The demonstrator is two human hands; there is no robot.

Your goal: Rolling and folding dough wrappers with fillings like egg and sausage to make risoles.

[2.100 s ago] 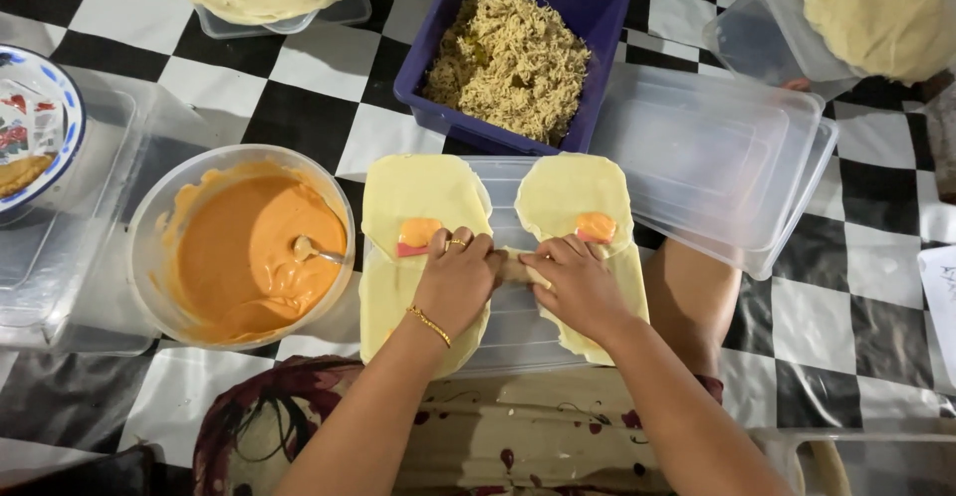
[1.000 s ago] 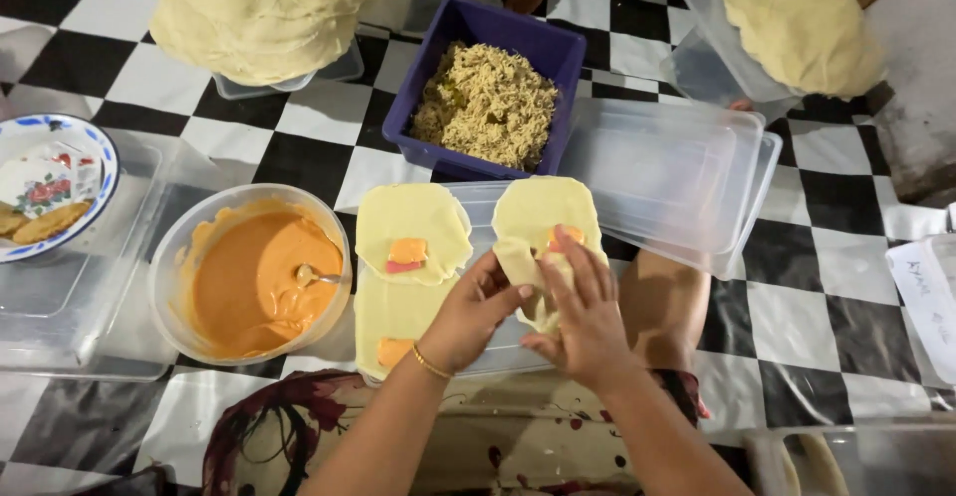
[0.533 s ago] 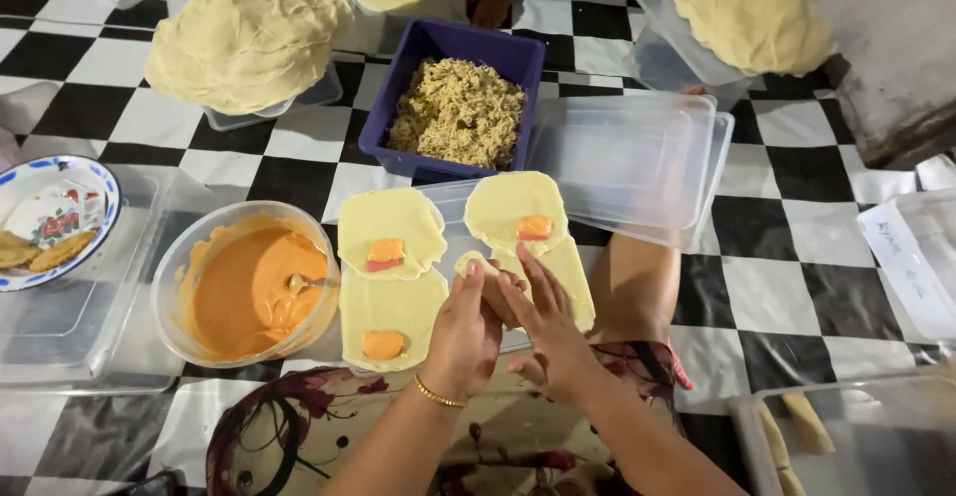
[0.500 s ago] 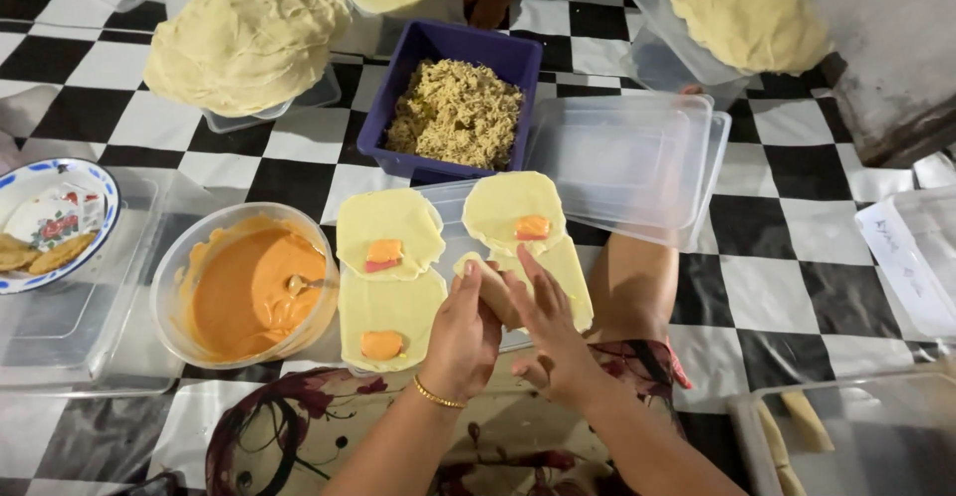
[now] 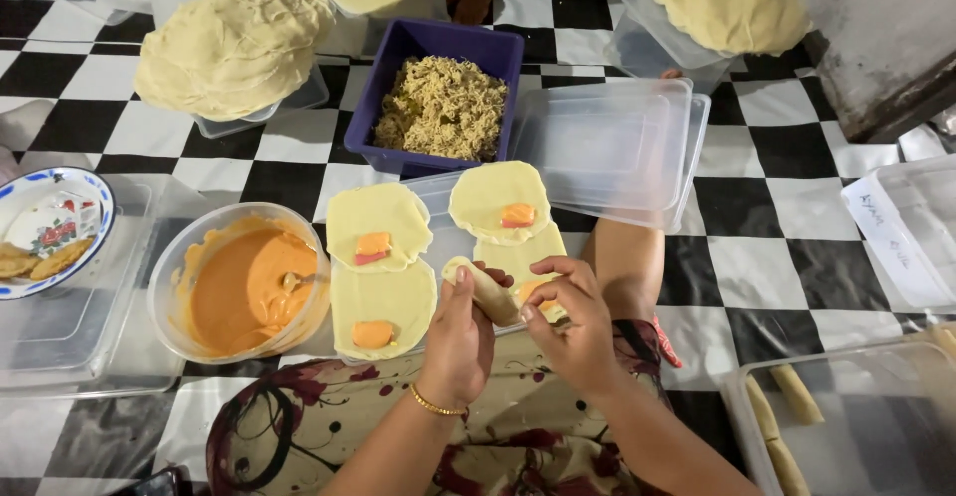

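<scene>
Both hands hold one pale dough wrapper (image 5: 490, 292) that is being rolled into a tube. My left hand (image 5: 460, 335), with a gold bracelet, grips its left end; my right hand (image 5: 571, 319) pinches its right side. Around them lie three flat round wrappers, each with an orange filling piece: one upper left (image 5: 378, 225), one lower left (image 5: 382, 307), one upper right (image 5: 501, 199). They rest on a clear plastic lid (image 5: 441, 239).
A clear bowl of orange sauce (image 5: 242, 285) with a spoon stands left. A purple tub of noodle filling (image 5: 439, 96) sits behind, an empty clear container (image 5: 607, 147) to its right. Stacks of wrappers (image 5: 231, 46) at the back. Finished rolls lie in a container (image 5: 787, 426) lower right.
The camera view shifted down and back. The right-hand wrapper near me has been folded and rolled up between both hands, which lifted slightly toward me.
</scene>
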